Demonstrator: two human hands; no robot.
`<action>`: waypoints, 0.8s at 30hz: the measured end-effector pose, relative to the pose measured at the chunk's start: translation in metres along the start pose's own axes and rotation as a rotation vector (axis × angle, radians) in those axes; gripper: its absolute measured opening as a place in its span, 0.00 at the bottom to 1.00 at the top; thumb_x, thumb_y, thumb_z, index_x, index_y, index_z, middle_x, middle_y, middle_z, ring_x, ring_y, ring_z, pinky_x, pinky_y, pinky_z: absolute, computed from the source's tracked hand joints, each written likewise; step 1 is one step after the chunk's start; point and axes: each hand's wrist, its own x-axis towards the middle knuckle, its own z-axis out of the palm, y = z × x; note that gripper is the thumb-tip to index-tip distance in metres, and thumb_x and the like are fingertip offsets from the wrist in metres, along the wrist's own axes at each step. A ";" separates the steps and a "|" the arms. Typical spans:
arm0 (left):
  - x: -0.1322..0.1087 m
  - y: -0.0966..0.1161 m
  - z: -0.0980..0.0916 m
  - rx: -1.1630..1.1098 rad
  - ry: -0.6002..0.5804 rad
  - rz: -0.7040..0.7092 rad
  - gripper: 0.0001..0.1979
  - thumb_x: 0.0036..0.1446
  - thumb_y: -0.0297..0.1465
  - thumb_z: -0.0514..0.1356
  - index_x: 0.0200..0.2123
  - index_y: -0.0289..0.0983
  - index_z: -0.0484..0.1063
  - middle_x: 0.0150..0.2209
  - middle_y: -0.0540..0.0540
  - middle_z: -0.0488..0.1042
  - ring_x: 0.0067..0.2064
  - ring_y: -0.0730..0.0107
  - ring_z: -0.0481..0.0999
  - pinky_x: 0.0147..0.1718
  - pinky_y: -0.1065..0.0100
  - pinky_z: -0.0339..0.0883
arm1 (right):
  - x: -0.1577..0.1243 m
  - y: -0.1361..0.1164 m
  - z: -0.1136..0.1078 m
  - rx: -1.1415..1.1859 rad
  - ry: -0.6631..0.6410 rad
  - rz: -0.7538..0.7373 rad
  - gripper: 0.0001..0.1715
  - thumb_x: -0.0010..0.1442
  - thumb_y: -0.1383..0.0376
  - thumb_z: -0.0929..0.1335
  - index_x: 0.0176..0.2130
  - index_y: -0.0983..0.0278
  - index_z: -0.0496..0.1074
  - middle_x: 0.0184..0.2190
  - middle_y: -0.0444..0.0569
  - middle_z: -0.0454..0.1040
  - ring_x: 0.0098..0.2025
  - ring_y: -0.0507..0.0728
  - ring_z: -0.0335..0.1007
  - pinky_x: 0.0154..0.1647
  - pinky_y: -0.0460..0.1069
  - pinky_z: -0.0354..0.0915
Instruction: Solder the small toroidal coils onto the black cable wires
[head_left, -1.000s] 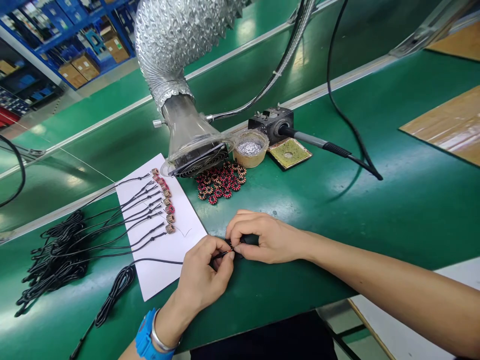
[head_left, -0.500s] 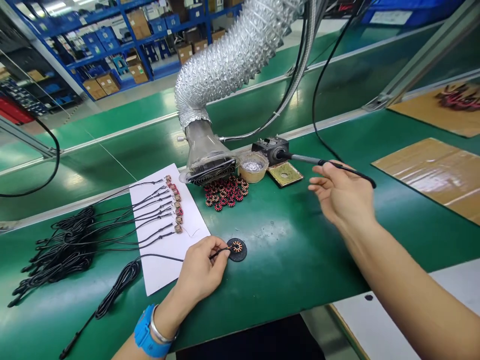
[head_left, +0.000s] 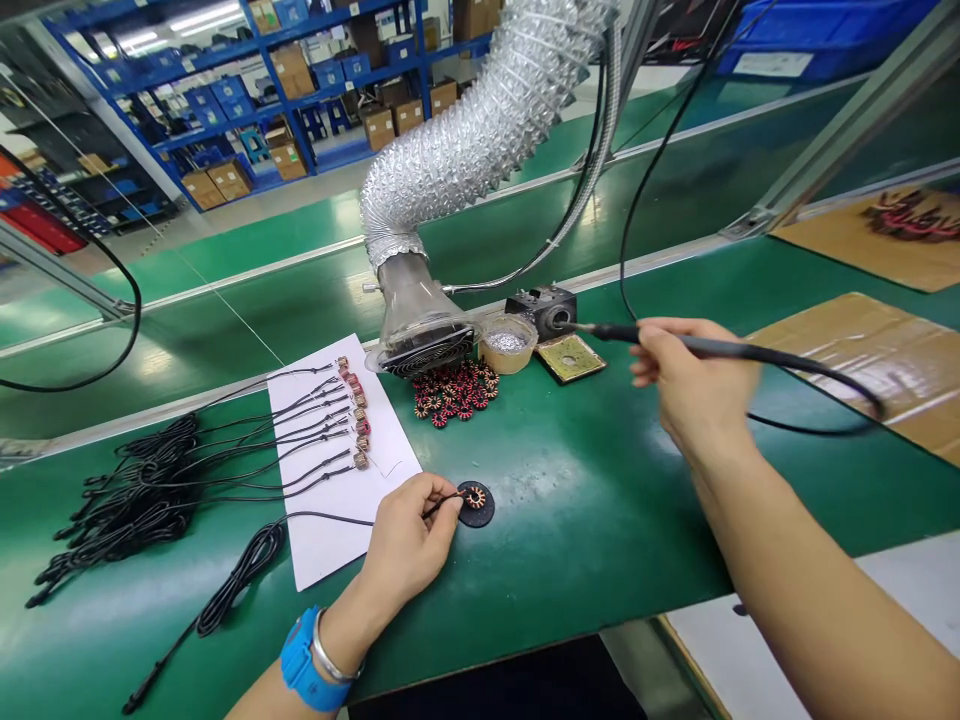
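My left hand (head_left: 411, 530) pinches the end of a black cable (head_left: 330, 515), whose coiled length lies to the left on the bench. At my fingertips a small copper-wound ring coil (head_left: 475, 497) rests on a round black pad (head_left: 484, 518). My right hand (head_left: 705, 385) is wrapped round a soldering iron (head_left: 619, 333). The iron's thin tip points left, at the mouth of the dark iron holder (head_left: 544, 305). Beneath the tip lies a yellow cleaning sponge in a square tray (head_left: 570, 358).
A round tub (head_left: 506, 343) of silvery material stands beside a heap of red and copper ring coils (head_left: 456, 392). Above them hangs a fume extractor hood (head_left: 420, 310). Cables with coils lie across white paper (head_left: 319, 550). Cardboard (head_left: 832, 340) lies at right.
My right hand has drawn the soldering iron rightward out of its holder, baring the tip. My left hand still pinches the cable by the coil. The view has shifted slightly.
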 end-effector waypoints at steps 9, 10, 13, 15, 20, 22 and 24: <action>-0.001 -0.001 0.003 -0.067 0.005 -0.022 0.07 0.59 0.33 0.57 0.33 0.36 0.71 0.26 0.50 0.71 0.26 0.73 0.68 0.25 0.73 0.59 | -0.123 -0.010 -0.022 0.052 -0.452 -0.144 0.05 0.51 0.61 0.72 0.32 0.60 0.76 0.20 0.44 0.70 0.19 0.54 0.63 0.19 0.49 0.58; -0.001 -0.001 0.003 -0.066 0.005 -0.022 0.07 0.59 0.33 0.57 0.33 0.36 0.71 0.26 0.50 0.71 0.26 0.73 0.68 0.25 0.73 0.59 | -0.128 -0.008 -0.021 0.081 -0.498 -0.148 0.04 0.52 0.62 0.71 0.31 0.60 0.75 0.19 0.45 0.69 0.19 0.54 0.62 0.19 0.49 0.58; -0.001 0.000 0.003 -0.065 0.002 -0.027 0.06 0.59 0.33 0.57 0.33 0.36 0.71 0.25 0.50 0.71 0.25 0.73 0.67 0.25 0.73 0.59 | -0.129 -0.005 -0.021 0.153 -0.553 -0.153 0.03 0.54 0.64 0.70 0.31 0.60 0.75 0.19 0.44 0.67 0.19 0.53 0.60 0.21 0.49 0.56; -0.001 0.001 0.003 -0.063 0.001 -0.033 0.06 0.58 0.33 0.57 0.32 0.36 0.70 0.25 0.51 0.70 0.25 0.74 0.67 0.24 0.73 0.59 | -0.127 -0.005 -0.020 0.159 -0.571 -0.155 0.02 0.54 0.65 0.69 0.32 0.60 0.74 0.18 0.43 0.66 0.19 0.53 0.59 0.21 0.49 0.56; 0.000 0.002 0.002 -0.065 -0.006 -0.039 0.06 0.59 0.32 0.57 0.32 0.36 0.70 0.25 0.51 0.69 0.25 0.74 0.66 0.24 0.73 0.59 | -0.128 -0.010 -0.018 0.144 -0.616 -0.195 0.02 0.53 0.66 0.69 0.32 0.59 0.74 0.18 0.44 0.66 0.20 0.55 0.61 0.22 0.51 0.58; 0.000 0.001 0.003 -0.068 -0.007 -0.037 0.06 0.59 0.33 0.57 0.32 0.36 0.70 0.24 0.51 0.68 0.25 0.74 0.65 0.24 0.73 0.59 | -0.129 -0.011 -0.017 0.148 -0.629 -0.204 0.03 0.53 0.67 0.69 0.32 0.60 0.74 0.19 0.43 0.66 0.20 0.54 0.61 0.22 0.50 0.57; 0.000 0.001 0.003 -0.067 -0.006 -0.034 0.06 0.59 0.32 0.57 0.32 0.36 0.70 0.25 0.51 0.69 0.25 0.74 0.65 0.24 0.73 0.59 | -0.130 -0.011 -0.017 0.153 -0.642 -0.207 0.04 0.53 0.68 0.69 0.33 0.60 0.74 0.19 0.42 0.66 0.20 0.53 0.61 0.23 0.49 0.57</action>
